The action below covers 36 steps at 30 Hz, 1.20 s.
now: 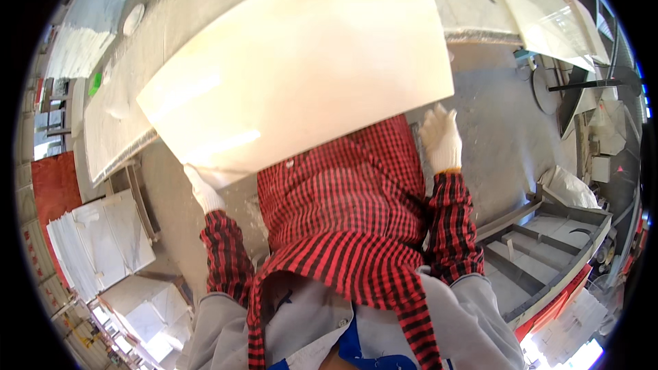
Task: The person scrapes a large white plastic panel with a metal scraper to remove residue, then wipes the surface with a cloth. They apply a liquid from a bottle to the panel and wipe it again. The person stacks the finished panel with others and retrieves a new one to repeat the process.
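The gloved left hand (204, 190), at nine o'clock, meets the near edge of a cream panel (308, 62); the right hand (441, 138), at three, is half-curled by its corner. Whether either pinches, I cannot tell. The panel spans twelve o'clock, overlapping a worktable (473, 17).

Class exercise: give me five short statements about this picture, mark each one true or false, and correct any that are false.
1. The left hand and right hand are both white-gloved. True.
2. The apron is plain green. False: the apron is checked red and black.
3. The pale board reaches past the near edge of the table. True.
4. The left hand is at the board's far edge. False: it is at the near edge.
5. A grey frame is to the right of the apron. True.
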{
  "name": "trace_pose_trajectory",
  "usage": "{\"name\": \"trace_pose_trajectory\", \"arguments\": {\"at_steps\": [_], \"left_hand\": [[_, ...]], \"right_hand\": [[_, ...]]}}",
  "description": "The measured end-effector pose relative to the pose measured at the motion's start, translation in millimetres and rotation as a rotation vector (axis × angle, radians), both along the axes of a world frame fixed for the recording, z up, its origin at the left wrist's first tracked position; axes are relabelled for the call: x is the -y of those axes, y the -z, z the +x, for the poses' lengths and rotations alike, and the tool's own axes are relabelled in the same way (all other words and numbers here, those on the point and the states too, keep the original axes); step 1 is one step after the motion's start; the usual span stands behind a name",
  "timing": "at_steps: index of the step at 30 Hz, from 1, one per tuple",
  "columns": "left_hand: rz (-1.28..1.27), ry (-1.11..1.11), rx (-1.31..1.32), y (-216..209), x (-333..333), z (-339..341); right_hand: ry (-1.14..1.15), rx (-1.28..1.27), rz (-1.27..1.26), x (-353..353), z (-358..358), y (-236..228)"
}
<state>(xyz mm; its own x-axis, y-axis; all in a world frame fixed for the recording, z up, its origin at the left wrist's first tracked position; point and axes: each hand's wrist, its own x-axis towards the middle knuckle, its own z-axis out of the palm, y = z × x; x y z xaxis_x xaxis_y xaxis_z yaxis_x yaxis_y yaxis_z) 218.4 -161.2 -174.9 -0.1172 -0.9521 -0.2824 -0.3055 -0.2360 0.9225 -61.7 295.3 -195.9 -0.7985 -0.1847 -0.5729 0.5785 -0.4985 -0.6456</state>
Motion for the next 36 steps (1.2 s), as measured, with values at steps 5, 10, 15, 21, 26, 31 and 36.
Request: {"name": "trace_pose_trajectory", "arguments": {"at_steps": [5,10,15,21,26,31,36], "left_hand": [[0.042,-0.056,-0.041,-10,-11,-2],[-0.002,-0.124,0.03,-4,-14,6],[-0.178,-0.046,0.188,-18,6,7],[0.05,-0.043,-0.052,-20,58,17],[-0.004,0.128,-0.151,-38,55,-21],[0.011,0.032,0.031,-55,37,-46],[0.02,-0.009,0.084,-58,33,-50]], "right_hand": [[0.073,0.023,0.167,5,0,-19],[0.041,-0.028,0.17,1,-5,-20],[0.082,-0.086,0.415,-15,-45,-25],[-0.16,-0.385,0.628,-5,-94,-71],[-0.266,-0.372,0.751,23,-122,-88],[-0.384,-0.23,0.934,35,-120,-91],[-0.22,-0.104,0.632,17,-115,-64]]}}
